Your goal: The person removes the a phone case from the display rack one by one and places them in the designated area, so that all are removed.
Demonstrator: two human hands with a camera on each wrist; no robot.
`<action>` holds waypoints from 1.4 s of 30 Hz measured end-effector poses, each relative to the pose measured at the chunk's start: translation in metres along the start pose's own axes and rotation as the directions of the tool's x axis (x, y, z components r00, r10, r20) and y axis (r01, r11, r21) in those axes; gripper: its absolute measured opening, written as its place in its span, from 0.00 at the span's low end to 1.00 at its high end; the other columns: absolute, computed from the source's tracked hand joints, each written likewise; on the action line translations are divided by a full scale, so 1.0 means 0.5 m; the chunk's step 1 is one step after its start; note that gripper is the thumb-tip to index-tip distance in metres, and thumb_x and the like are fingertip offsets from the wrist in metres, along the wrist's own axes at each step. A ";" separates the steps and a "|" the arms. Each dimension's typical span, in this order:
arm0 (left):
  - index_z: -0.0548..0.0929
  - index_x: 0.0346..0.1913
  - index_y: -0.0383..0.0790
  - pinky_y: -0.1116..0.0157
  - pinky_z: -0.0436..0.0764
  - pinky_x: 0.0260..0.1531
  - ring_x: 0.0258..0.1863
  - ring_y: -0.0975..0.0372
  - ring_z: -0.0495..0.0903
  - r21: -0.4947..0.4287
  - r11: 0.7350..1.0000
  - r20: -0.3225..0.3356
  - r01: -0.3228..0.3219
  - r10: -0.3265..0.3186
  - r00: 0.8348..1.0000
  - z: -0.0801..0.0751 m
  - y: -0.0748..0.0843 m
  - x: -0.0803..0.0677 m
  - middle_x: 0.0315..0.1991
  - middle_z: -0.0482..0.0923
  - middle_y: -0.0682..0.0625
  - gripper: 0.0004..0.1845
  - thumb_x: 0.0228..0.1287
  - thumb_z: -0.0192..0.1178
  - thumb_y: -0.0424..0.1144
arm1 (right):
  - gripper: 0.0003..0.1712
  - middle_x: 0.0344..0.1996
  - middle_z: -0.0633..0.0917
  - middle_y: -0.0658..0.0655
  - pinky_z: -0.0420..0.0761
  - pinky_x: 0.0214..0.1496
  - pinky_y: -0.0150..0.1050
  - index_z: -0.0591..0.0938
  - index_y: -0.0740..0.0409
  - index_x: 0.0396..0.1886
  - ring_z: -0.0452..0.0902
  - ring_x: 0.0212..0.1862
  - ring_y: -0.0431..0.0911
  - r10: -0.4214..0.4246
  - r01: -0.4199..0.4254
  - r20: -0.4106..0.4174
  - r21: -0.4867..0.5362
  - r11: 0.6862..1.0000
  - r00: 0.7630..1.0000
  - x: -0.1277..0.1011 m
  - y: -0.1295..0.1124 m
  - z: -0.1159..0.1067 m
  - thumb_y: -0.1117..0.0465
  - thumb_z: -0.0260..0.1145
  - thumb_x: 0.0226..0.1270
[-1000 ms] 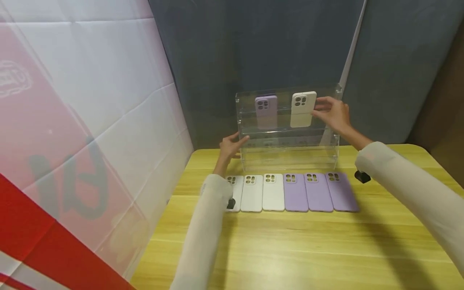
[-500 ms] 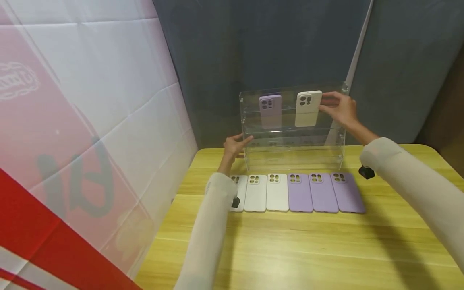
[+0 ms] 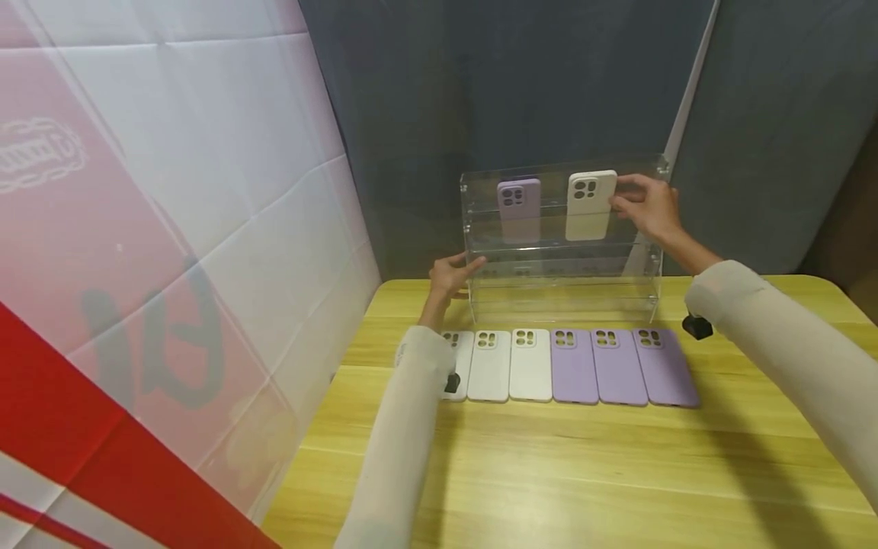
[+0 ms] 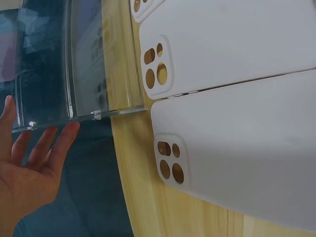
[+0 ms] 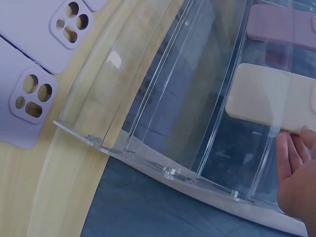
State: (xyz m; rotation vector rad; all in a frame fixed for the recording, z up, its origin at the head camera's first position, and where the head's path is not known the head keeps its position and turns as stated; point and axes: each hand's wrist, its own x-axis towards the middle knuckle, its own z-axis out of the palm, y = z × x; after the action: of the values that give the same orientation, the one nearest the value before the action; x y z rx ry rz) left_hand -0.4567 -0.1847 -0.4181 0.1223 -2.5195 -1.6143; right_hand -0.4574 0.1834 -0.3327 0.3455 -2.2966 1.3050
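Observation:
A clear acrylic display stand [image 3: 562, 293] with tiered shelves stands at the back of the table. My right hand [image 3: 655, 207] pinches the right edge of a white phone case [image 3: 592, 194], upright on the top tier; the right wrist view shows fingertips at the case's edge. Left of it, on the same tier, a purple phone case [image 3: 519, 200] stands upright. At the stand's left side, my left hand [image 3: 449, 278] holds the edge, thumb over the front. In the left wrist view, the left fingers [image 4: 63, 143] meet the side edge.
Several phone cases lie in a row before the stand: white ones [image 3: 489, 370] on the left, purple ones [image 3: 575, 370] on the right. My left sleeve partly covers the leftmost. A dark curtain [image 3: 521, 76] hangs behind the wooden table [image 3: 549, 473]; a printed sheet [image 3: 226, 152] hangs at left.
The head view has shifted, so the whole scene sits slightly farther right in it. Both hands, the stand and the held phone case keep nearly the same places relative to one another.

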 end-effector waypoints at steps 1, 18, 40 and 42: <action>0.78 0.71 0.43 0.52 0.92 0.47 0.51 0.43 0.86 -0.013 1.000 0.006 -0.001 0.001 1.000 0.002 0.000 0.001 0.70 0.73 0.35 0.38 0.62 0.73 0.58 | 0.25 0.51 0.84 0.74 0.82 0.36 0.16 0.79 0.69 0.66 0.78 0.24 0.19 0.001 -0.001 -0.002 0.010 1.000 1.000 0.000 -0.001 -0.001 0.63 0.70 0.74; 0.79 0.71 0.43 0.57 0.93 0.41 0.49 0.45 0.87 -0.026 1.000 0.002 0.006 -0.006 1.000 -0.013 -0.008 0.013 0.70 0.73 0.34 0.36 0.64 0.73 0.54 | 0.21 0.54 0.86 0.68 0.75 0.51 0.14 0.83 0.66 0.60 0.70 0.28 0.11 -0.076 0.064 -0.109 -0.112 0.992 0.991 0.010 -0.051 -0.060 0.61 0.71 0.73; 0.75 0.74 0.45 0.51 0.92 0.43 0.56 0.38 0.84 -0.064 0.996 0.054 0.061 -0.058 0.997 -0.030 -0.016 0.033 0.71 0.72 0.34 0.37 0.66 0.71 0.56 | 0.27 0.59 0.84 0.69 0.75 0.32 0.12 0.79 0.63 0.68 0.74 0.30 0.16 -0.057 0.060 0.021 -0.189 0.980 0.998 -0.031 -0.075 -0.144 0.55 0.69 0.75; 0.75 0.74 0.44 0.52 0.92 0.42 0.56 0.38 0.84 -0.064 0.996 0.048 0.061 -0.058 0.997 -0.031 -0.016 0.034 0.72 0.71 0.35 0.38 0.65 0.72 0.56 | 0.28 0.60 0.83 0.69 0.75 0.32 0.12 0.79 0.63 0.69 0.74 0.29 0.17 -0.055 0.062 0.041 -0.196 0.979 0.998 -0.042 -0.069 -0.149 0.55 0.69 0.75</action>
State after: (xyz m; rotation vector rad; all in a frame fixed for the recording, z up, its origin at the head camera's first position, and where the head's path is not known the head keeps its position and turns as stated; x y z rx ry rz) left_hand -0.4707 -0.2044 -0.4177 0.1565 -2.5160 -1.7404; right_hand -0.4040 0.2291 -0.2856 0.3675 -2.4019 1.0393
